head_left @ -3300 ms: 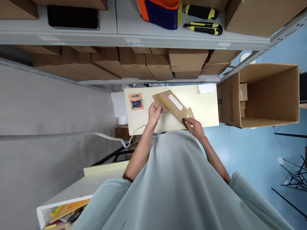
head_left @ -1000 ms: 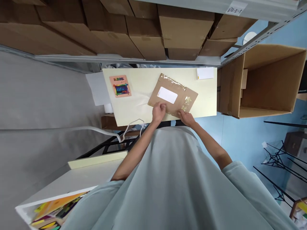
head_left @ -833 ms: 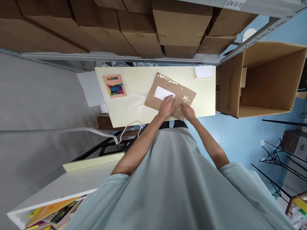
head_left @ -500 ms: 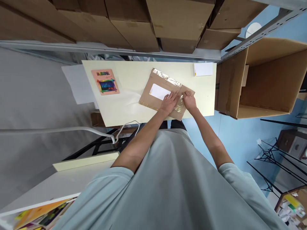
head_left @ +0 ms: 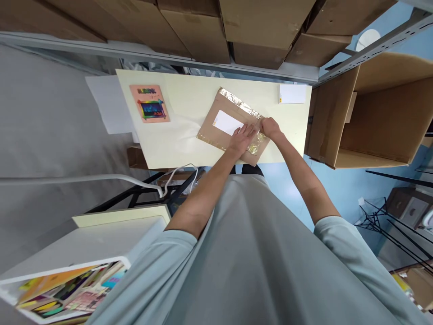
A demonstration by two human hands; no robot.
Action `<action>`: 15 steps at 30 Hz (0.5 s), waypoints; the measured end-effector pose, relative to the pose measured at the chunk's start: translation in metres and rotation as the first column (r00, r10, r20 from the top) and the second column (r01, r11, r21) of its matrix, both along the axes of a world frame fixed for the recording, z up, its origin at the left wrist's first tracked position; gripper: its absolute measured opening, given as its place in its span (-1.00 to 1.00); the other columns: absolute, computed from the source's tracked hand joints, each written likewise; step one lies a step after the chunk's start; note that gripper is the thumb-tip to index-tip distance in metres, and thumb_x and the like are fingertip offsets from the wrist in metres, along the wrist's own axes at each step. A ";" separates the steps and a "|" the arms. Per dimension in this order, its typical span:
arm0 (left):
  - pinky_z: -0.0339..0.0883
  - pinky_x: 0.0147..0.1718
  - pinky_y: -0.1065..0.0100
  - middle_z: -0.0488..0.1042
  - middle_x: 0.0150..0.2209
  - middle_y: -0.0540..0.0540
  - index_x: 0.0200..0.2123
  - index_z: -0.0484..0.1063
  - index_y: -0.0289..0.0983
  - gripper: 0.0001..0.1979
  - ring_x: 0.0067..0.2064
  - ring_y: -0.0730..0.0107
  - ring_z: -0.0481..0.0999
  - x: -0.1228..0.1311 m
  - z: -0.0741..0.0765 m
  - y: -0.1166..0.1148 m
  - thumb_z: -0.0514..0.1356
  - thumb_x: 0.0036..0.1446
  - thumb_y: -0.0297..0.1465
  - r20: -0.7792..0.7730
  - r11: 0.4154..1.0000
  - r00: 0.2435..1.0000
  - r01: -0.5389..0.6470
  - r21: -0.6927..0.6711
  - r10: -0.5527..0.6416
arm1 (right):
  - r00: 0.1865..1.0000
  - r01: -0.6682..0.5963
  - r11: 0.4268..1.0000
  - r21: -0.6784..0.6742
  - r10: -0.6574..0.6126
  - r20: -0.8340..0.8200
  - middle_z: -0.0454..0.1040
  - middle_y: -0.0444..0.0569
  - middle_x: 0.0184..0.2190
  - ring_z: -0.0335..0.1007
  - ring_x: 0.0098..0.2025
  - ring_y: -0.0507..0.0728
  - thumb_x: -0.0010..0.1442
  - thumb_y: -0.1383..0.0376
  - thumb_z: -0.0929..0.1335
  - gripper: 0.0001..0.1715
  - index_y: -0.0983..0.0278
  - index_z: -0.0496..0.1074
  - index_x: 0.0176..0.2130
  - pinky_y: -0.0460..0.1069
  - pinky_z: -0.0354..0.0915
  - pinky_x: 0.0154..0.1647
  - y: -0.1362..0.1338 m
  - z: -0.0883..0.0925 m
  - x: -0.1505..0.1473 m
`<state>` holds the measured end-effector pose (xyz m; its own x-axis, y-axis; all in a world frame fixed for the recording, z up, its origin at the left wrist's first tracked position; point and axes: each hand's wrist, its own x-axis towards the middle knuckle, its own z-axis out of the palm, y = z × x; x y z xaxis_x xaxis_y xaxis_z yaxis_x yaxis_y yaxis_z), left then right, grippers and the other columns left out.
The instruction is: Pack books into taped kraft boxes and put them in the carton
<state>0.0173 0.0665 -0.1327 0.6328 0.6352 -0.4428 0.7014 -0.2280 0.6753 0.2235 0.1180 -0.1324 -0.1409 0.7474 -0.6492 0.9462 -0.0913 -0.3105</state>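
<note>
A flat brown cardboard mailer (head_left: 219, 135) with a white label (head_left: 227, 123) and shiny clear tape along its edges lies tilted on the pale yellow table (head_left: 189, 149). My left hand (head_left: 241, 139) rests flat on the mailer, fingers stretched out, just right of the label. My right hand (head_left: 269, 127) presses on the mailer's taped right end with its fingers curled down; nothing shows in it.
A colourful pink card (head_left: 149, 103) lies at the table's left, a white card (head_left: 292, 94) at its far right corner. A large open cardboard box (head_left: 379, 113) stands right of the table. Shelves of cardboard boxes (head_left: 189, 31) run behind. A white bin of colourful booklets (head_left: 67, 289) sits at lower left.
Both hands slid from the mailer's near edge up onto its taped right end. The mailer, earlier held up off the table, now lies flat. The view shifted a little.
</note>
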 end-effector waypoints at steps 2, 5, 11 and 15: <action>-0.18 0.58 -0.26 0.00 0.65 -0.22 0.57 0.19 -0.21 -0.30 0.67 -0.11 -0.13 0.001 0.000 -0.001 0.14 0.40 -0.48 -0.004 1.000 1.000 -0.005 0.001 0.005 | 1.000 -0.009 1.000 -0.004 0.009 0.027 0.64 0.23 -0.06 0.50 0.10 0.34 0.35 0.40 0.47 -0.80 0.43 0.64 -0.04 0.21 0.45 0.21 -0.004 0.006 -0.001; -0.21 0.58 -0.27 0.01 0.64 -0.22 0.57 0.20 -0.19 -0.32 0.67 -0.11 -0.14 0.002 -0.001 -0.002 0.13 0.44 -0.45 0.012 1.000 1.000 -0.028 0.002 0.028 | 0.994 -0.099 0.994 0.052 0.096 0.054 0.60 0.28 0.09 0.43 0.21 0.37 0.41 0.46 0.37 -0.74 0.41 0.61 0.04 0.22 0.41 0.25 -0.013 0.019 -0.005; -0.19 0.59 -0.24 -0.01 0.65 -0.19 0.60 0.13 -0.17 -0.30 0.67 -0.10 -0.13 0.004 0.004 -0.001 0.11 0.46 -0.43 -0.030 1.000 1.000 -0.009 0.011 0.009 | 0.928 -0.370 0.922 0.111 0.361 0.093 0.53 0.48 0.22 0.37 0.35 0.42 0.45 0.57 0.18 -0.53 0.58 0.54 0.16 0.28 0.37 0.34 -0.013 0.038 -0.018; -0.16 0.60 -0.19 -0.04 0.66 -0.12 0.62 0.06 -0.11 -0.28 0.68 -0.01 -0.15 0.005 0.011 0.000 0.09 0.46 -0.42 -0.094 0.999 0.995 0.030 0.027 -0.028 | 0.883 -0.455 0.890 0.014 0.450 0.132 0.56 0.49 0.18 0.41 0.33 0.41 0.43 0.56 0.19 -0.54 0.60 0.57 0.11 0.22 0.38 0.33 0.000 0.042 -0.021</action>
